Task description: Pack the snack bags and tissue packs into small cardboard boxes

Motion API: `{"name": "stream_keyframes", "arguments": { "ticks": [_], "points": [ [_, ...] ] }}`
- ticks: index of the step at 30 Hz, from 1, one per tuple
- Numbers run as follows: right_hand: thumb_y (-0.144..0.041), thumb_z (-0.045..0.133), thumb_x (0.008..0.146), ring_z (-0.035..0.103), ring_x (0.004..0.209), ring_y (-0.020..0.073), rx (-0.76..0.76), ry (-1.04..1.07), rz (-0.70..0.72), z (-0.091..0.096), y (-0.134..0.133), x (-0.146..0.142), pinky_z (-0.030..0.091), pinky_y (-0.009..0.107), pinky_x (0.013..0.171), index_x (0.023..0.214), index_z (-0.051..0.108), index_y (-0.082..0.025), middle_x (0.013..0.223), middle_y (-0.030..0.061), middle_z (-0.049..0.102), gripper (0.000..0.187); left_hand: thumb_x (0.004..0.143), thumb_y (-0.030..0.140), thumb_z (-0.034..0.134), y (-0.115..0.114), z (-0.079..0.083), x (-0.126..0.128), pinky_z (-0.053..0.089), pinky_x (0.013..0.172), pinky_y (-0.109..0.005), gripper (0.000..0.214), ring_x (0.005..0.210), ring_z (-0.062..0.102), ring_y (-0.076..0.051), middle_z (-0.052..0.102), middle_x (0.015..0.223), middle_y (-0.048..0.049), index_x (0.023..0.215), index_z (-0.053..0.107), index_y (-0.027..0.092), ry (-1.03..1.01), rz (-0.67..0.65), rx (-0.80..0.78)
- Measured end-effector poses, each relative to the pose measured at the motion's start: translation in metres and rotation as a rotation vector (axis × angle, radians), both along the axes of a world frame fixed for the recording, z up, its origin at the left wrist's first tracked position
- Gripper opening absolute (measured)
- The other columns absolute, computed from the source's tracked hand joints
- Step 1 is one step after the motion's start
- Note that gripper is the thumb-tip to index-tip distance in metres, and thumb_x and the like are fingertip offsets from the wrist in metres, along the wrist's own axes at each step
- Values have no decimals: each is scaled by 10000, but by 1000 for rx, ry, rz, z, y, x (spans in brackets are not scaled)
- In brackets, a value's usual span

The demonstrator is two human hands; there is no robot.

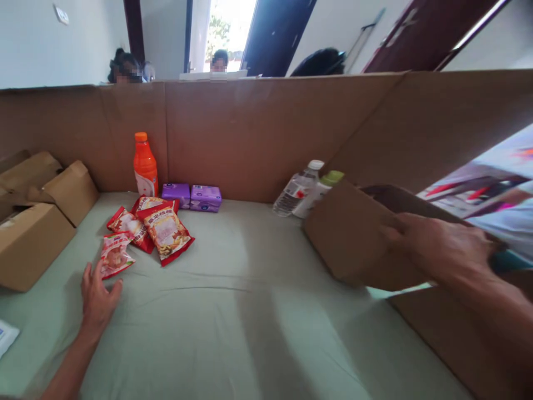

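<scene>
My left hand (99, 300) is at the left with its fingers apart. Its fingertips reach the lower edge of a small red-and-pink snack packet (115, 256); whether they touch it I cannot tell. Beside that packet lie several red snack bags (166, 230), partly overlapping. On the right, my right hand (445, 244), a little blurred, grips the edge of an open cardboard box (350, 239), which is tilted. Some of its fingers are hidden behind the cardboard. Left of this box, a clear water bottle (295, 191) and a white bottle with a green cap (318, 191) lean over.
An orange bottle (145, 166) stands by the cardboard wall (233, 139) at the back, near two purple tissue packs (206, 198). Another open cardboard box (33, 244) is at the left. A white packet (6, 336) shows at the left edge. People sit beyond the wall.
</scene>
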State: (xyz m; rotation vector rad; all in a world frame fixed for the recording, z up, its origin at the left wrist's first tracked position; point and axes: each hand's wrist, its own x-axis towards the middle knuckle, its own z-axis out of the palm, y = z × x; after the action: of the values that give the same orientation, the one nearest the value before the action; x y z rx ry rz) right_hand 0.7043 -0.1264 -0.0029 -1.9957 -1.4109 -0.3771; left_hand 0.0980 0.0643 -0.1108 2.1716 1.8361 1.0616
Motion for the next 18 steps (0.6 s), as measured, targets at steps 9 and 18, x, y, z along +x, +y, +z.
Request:
{"name": "stream_keyframes", "arguments": {
  "ticks": [9, 18],
  "points": [
    [-225, 512, 975, 705, 786, 229, -3, -377, 539, 26, -46, -201, 497, 410, 795, 948, 627, -286, 823, 11, 750, 133, 894, 385, 672, -59, 34, 31, 351, 1181, -585, 759, 1457, 389, -357, 393, 1560, -185, 1547, 318, 226, -101, -501, 207],
    [-432, 483, 996, 454, 1429, 311, 148, 374, 396, -23, -82, -255, 450, 469, 1105, 1500, 470, -266, 1568, 114, 453, 531, 853, 595, 679, -107, 18, 45, 332, 1186, -642, 965, 1504, 315, -408, 278, 1639, -173, 1607, 157, 296, -412, -845, -178]
  ]
}}
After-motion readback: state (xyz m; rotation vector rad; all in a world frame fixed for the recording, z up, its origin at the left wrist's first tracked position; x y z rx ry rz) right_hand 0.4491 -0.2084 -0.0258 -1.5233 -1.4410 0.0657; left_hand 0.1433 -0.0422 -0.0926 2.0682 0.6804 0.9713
